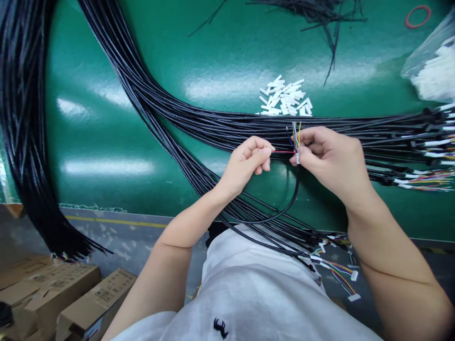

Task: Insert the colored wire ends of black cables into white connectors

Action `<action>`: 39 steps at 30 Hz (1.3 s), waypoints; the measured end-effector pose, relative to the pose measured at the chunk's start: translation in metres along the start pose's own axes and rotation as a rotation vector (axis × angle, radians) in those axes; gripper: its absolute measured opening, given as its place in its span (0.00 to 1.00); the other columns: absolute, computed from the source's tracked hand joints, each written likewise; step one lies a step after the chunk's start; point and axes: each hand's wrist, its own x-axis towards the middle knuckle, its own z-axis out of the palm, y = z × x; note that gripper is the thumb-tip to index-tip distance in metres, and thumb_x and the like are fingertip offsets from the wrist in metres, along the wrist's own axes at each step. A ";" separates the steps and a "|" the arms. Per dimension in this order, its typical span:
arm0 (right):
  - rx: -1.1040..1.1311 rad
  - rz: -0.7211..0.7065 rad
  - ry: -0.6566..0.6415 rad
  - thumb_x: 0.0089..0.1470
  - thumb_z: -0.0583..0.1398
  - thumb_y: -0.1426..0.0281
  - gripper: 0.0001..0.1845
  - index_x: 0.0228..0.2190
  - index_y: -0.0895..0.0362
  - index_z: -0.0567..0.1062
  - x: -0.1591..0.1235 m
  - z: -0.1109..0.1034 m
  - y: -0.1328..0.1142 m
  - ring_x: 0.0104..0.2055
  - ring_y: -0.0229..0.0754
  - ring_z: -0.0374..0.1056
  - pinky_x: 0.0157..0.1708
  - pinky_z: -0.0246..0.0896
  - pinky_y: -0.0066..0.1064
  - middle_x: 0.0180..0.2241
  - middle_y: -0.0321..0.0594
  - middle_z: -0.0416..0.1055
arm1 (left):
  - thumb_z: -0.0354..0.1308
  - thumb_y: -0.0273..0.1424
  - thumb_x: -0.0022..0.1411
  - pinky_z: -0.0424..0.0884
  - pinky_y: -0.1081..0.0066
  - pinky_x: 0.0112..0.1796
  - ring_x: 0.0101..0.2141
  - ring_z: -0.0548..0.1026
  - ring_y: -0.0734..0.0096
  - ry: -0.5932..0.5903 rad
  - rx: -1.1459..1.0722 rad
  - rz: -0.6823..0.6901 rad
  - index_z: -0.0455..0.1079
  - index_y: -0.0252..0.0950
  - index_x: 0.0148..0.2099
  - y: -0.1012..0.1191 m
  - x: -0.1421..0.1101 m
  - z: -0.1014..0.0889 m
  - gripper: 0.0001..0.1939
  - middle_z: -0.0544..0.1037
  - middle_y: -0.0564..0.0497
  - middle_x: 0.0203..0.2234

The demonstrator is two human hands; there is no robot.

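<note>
1 red wire (283, 151) is parted, pinched in the left hand (250, 160), while the right hand (330, 158) grips its cable (297, 182) over the table (170, 52), the other wires (295, 131) ungathered and white tubes (285, 97) loose beyond.

Green tbl (170, 52) w/ white glare (106, 166), grey flr (142, 237) w/ yellow line (117, 221), cardboard boxes (94, 299) lower L.

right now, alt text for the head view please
A person's left hand holds a red wire out sideways from the end of a black cable, which the right hand grips. Cable bundles and white pieces lie on a green table.
</note>
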 end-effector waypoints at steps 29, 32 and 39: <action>0.569 0.064 -0.138 0.50 0.76 0.64 0.14 0.29 0.50 0.77 0.009 -0.006 0.007 0.27 0.37 0.74 0.32 0.72 0.31 0.30 0.29 0.73 | 0.68 0.43 0.62 0.60 0.81 0.23 0.19 0.64 0.86 -0.004 0.015 -0.031 0.71 0.35 0.39 -0.001 0.002 0.000 0.16 0.73 0.60 0.19; 0.537 0.069 -0.129 0.51 0.76 0.66 0.13 0.29 0.51 0.77 0.008 -0.005 0.005 0.25 0.36 0.73 0.30 0.71 0.30 0.28 0.29 0.73 | 0.68 0.43 0.61 0.60 0.81 0.23 0.19 0.64 0.86 -0.012 0.017 -0.029 0.72 0.35 0.39 -0.001 0.002 0.001 0.17 0.73 0.60 0.19; 0.645 0.171 -0.109 0.49 0.78 0.60 0.16 0.27 0.53 0.78 0.007 -0.007 0.002 0.29 0.39 0.78 0.29 0.76 0.30 0.29 0.31 0.75 | 0.68 0.41 0.61 0.60 0.82 0.23 0.19 0.64 0.87 0.013 -0.018 -0.017 0.72 0.34 0.39 0.000 0.002 -0.001 0.16 0.74 0.59 0.19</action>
